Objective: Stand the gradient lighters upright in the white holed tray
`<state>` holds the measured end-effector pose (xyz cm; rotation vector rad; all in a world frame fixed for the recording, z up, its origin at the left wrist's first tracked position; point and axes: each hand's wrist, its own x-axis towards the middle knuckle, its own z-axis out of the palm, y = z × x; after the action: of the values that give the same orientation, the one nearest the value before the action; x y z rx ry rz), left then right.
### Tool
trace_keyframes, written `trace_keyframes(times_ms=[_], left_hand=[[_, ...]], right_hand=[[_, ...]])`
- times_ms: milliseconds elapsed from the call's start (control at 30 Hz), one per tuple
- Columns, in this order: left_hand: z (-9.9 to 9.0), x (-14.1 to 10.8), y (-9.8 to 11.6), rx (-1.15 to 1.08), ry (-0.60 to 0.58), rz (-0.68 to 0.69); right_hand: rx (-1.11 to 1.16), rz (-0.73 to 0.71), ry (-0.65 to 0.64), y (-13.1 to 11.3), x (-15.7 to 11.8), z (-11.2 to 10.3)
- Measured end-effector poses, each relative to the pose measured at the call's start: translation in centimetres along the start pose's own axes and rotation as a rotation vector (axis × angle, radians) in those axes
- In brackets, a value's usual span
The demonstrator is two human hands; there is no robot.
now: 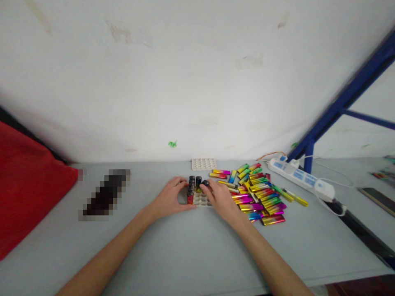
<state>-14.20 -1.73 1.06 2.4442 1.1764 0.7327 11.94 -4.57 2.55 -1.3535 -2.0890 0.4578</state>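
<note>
A pale tray with rows of holes (202, 200) lies on the table in front of me. Along its left side stands a row of shiny coloured sticks with black ends (191, 187), the nearest one red. One more black-ended stick (198, 181) is upright just right of that row. My left hand (166, 199) curls round the tray's left side, thumb at the near corner and fingers by the row. Between the fingers of my right hand (221, 199) is a tilted black-ended stick (205, 183), over the tray; its lower part is hidden.
A heap of metallic multicoloured sticks (262, 195) spreads to the right. Another holed tray (203, 164) lies by the wall. Further right are a white power strip (302, 176) with cables and a blue metal frame (310, 152). Red cloth (33, 181) and a pixelated dark object (106, 195) are left.
</note>
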Motion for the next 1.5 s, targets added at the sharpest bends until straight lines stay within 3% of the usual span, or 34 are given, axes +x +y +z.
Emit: trace_keyframes(times_ms=[433,733,933,1033,1133,1267,1500], left_hand=[[0.0,0.2,-0.4,-0.018,-0.007,-0.003],[0.0,0.3,-0.7,-0.002,-0.007,-0.003],[0.0,0.3,-0.7,0.004,-0.001,0.004],[0.2,0.2,-1.1,0.010,0.013,0.022],[0.3,0.2,-1.3,0.012,0.021,0.031],[0.3,0.3,-1.2,0.004,0.027,0.040],[0.5,0.2,-1.2,0.054,0.041,0.071]], right_hand=[[-0.166,-0.009,-0.124,-1.2,0.2,-0.6],[-0.342,-0.081,-0.277,-2.8,0.9,-3.0],[-0.439,0.097,-0.282,-4.6,1.0,-3.0],[-0.375,0.089,-0.281,-4.7,0.4,-3.0],[-0.326,0.107,-0.216,-3.3,-0.2,-3.4],[-0.263,0.129,-0.100,0.3,-0.2,-4.7],[-0.302,0.159,0.027,5.3,1.5,-6.9]])
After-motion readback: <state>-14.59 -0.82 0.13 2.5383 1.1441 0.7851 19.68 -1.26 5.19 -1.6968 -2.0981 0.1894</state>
